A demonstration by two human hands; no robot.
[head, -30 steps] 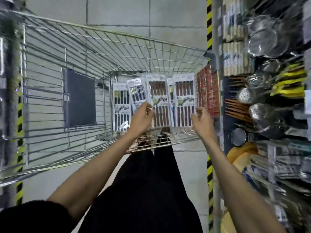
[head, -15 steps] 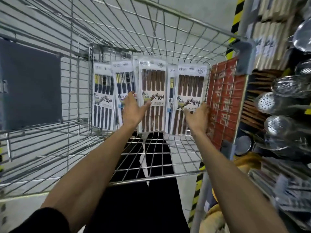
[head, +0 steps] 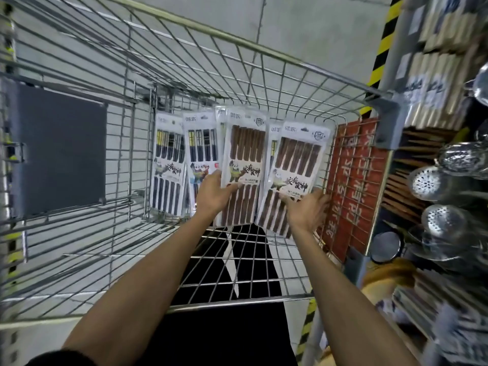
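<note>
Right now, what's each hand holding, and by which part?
Left hand pinches the middle brown chopstick pack at its left edge, mid-height. Right hand, blurred, grips the right brown chopstick pack at its lower half.

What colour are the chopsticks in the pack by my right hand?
Dark brown, like wood; the chopstick pack at the right hand shows in the head view.

Chopstick packs [head: 244, 154] side by side in cart [head: 237, 39]; strainers [head: 426, 183] right of it
</note>
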